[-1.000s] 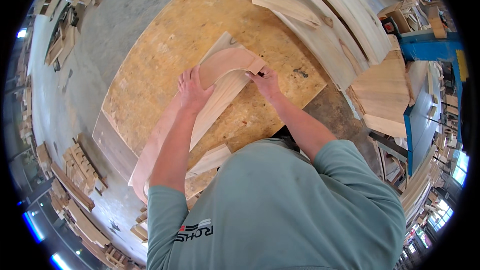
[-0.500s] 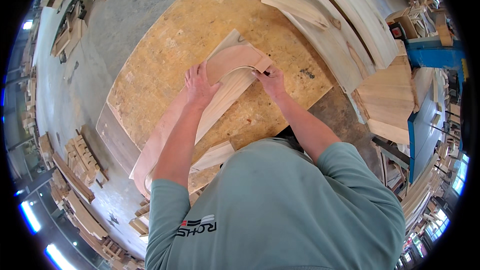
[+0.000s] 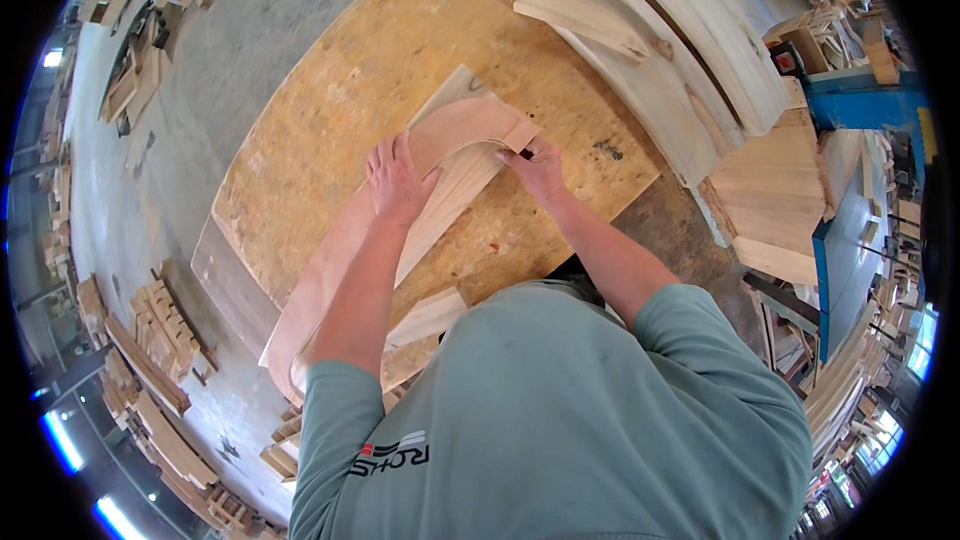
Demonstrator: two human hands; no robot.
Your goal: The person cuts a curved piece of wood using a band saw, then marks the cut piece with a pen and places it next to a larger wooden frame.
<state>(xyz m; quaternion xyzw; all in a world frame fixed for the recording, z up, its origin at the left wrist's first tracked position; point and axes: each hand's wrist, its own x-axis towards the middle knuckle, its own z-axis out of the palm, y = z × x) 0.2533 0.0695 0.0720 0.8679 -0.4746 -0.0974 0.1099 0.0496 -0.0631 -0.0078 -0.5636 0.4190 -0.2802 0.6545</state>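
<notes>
A long, thin, reddish-brown wooden template (image 3: 470, 118), curved like a hook at its far end, lies over a pale plank (image 3: 455, 202) on the worn yellowish worktable (image 3: 330, 110). My left hand (image 3: 398, 183) rests across the template, fingers spread over its outer side and thumb at its inner edge. Beside the squared far end of the template is my right hand (image 3: 537, 168), its fingers bent together against the corner. Something small and dark shows between those fingers, too hidden to name. The template's near end runs down past my left forearm.
Long pale boards (image 3: 690, 50) lie along the table's right side, with a curved wood offcut (image 3: 585, 22) on top. Blue machinery (image 3: 865, 100) stands at far right. Another board piece (image 3: 425, 318) lies near my body. Stacked wood (image 3: 165, 325) sits on the floor at left.
The whole view has shifted slightly. Both hands stay at about the same places on the template, and the right fingers have shifted a little at its end.
</notes>
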